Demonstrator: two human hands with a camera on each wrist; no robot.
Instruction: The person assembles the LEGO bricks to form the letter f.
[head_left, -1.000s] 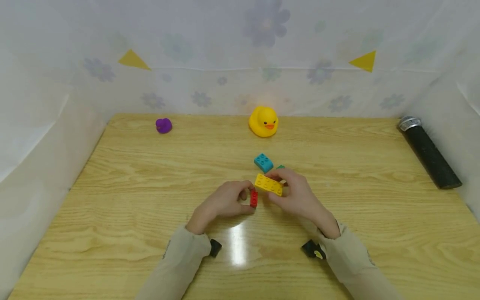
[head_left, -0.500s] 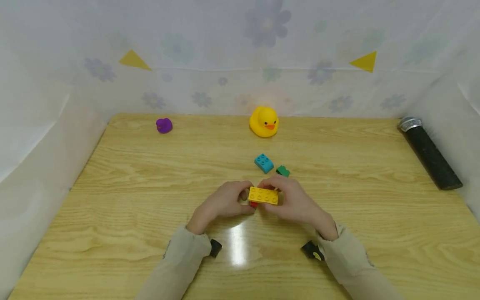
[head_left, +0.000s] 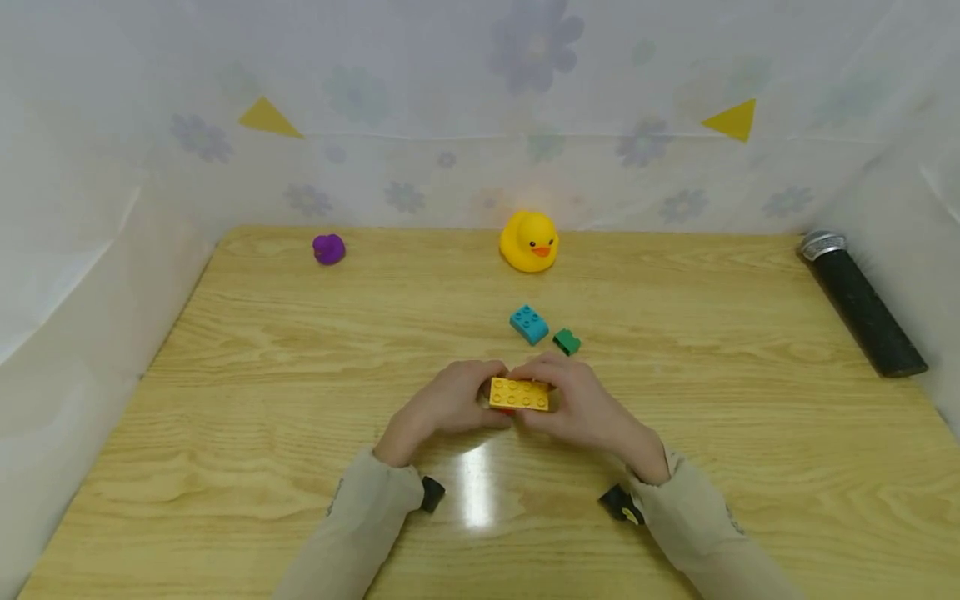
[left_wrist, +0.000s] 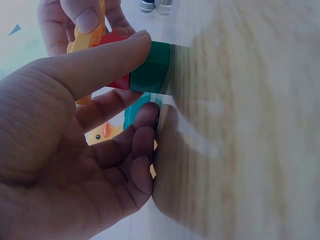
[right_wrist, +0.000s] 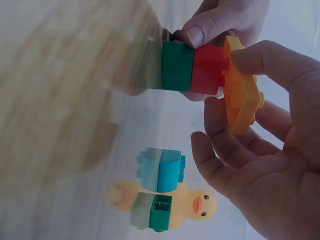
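My left hand [head_left: 450,402] pinches a small stack on the table, a red toy brick [right_wrist: 206,70] on top of a green toy brick [right_wrist: 177,66]; its thumb crosses both in the left wrist view. With thumb and fingers my right hand [head_left: 581,410] holds a flat yellow toy brick [head_left: 519,394], studs up, over the red one. In the right wrist view the yellow brick meets the red brick's studs at a slight tilt and juts out to one side. From the head view it hides most of the stack.
Just beyond the hands lie a blue brick [head_left: 529,324] and a second green brick [head_left: 567,342]. A yellow rubber duck [head_left: 528,242] and a small purple duck [head_left: 328,249] stand at the table's back edge, a black microphone [head_left: 862,304] at the right.
My right hand has brought the yellow brick leftward and down over the red brick, turning it straighter. The second green brick has come into fuller view. My left hand stays in place.
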